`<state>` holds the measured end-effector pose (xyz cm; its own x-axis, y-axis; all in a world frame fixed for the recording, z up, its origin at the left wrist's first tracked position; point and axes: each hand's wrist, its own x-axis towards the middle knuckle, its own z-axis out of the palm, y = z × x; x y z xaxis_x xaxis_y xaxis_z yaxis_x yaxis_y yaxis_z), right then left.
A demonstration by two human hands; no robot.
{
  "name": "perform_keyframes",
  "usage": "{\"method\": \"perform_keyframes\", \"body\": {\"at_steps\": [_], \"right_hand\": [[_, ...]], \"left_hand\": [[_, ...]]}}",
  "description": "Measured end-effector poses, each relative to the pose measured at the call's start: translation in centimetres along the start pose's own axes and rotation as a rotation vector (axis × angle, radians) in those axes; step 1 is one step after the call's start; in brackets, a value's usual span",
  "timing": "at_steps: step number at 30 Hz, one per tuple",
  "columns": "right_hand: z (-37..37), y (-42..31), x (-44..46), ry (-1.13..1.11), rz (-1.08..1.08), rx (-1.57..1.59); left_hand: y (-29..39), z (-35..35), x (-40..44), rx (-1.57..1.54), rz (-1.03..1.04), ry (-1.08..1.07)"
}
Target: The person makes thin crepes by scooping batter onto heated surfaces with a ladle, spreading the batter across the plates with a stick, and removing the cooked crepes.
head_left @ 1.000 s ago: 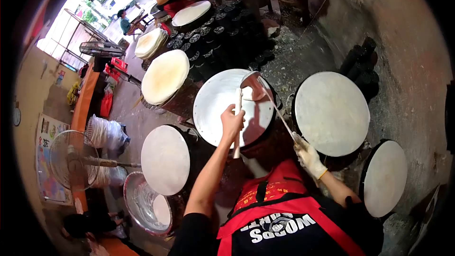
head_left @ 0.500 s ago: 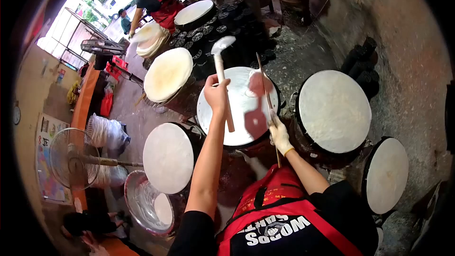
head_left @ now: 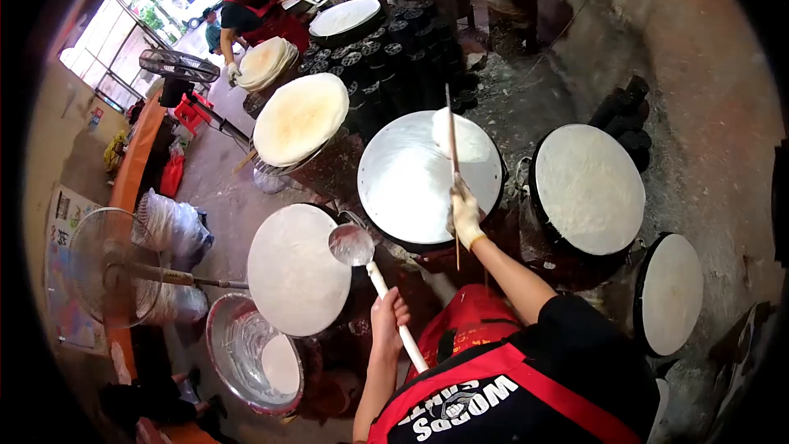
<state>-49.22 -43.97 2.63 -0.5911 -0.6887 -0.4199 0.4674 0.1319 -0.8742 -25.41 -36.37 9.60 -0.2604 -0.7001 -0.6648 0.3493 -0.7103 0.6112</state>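
My bare left hand (head_left: 389, 317) is closed round the white handle of a ladle (head_left: 351, 245), whose bowl is over the right edge of a pale round sheet (head_left: 299, 270) on a drum stove. My gloved right hand (head_left: 464, 211) grips a thin wooden stick (head_left: 451, 140), held upright above the shiny round griddle (head_left: 403, 185). White batter (head_left: 465, 138) lies on the griddle's far right part, behind the stick. At the lower left, a metal basin (head_left: 240, 344) holds white liquid, with a pale round thing in it.
Pale sheets cover two drums (head_left: 590, 189) (head_left: 672, 294) at the right. Beyond the griddle stand a stack of round flatbreads (head_left: 301, 119) and black perforated cylinders (head_left: 370, 74). A co-worker (head_left: 261, 12) in a red apron is at the top left. Fans (head_left: 115, 267) stand left.
The ladle has moved from over the griddle down and left with my left hand. My right hand and the stick have shifted left to over the griddle. The co-worker has moved beside a flatbread stack.
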Motion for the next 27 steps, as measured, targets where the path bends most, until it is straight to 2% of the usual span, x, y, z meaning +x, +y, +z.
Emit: {"method": "perform_keyframes", "body": {"at_steps": [3, 6, 10, 13, 16, 19, 22, 24, 27], "right_hand": [[0.9, -2.1, 0.9, -0.103, 0.109, -0.273], [-1.2, -2.9, 0.7, -0.217, 0.194, -0.193], [-5.4, -0.7, -3.6, 0.03, 0.022, -0.137], [-4.9, 0.1, -4.1, 0.008, 0.059, -0.135], [-2.5, 0.0, -1.9, -0.068, 0.062, -0.278], [-1.1, -0.4, 0.6, -0.26, -0.086, -0.546], [-1.5, -5.0, -2.0, -0.455, 0.155, -0.525], [-4.5, -6.8, -1.7, -0.592, 0.123, -0.524], [-8.7, -6.2, 1.0, -0.324, 0.041, -0.513]], "left_hand": [[0.4, -2.0, -1.3, -0.022, -0.051, 0.042], [0.5, -4.5, -1.4, 0.014, -0.044, 0.047], [0.9, -6.8, -1.9, 0.126, 0.004, 0.067], [1.1, -8.1, -2.0, 0.152, -0.002, 0.088], [0.5, -9.3, -1.7, 0.074, -0.035, 0.03], [-0.3, -8.1, -1.7, 0.028, -0.043, 0.082], [-2.1, -7.3, -1.5, -0.059, -0.056, 0.124], [-3.0, -6.5, -1.7, -0.1, -0.069, 0.153], [-4.2, -4.9, -2.2, -0.117, -0.076, 0.203]]}}
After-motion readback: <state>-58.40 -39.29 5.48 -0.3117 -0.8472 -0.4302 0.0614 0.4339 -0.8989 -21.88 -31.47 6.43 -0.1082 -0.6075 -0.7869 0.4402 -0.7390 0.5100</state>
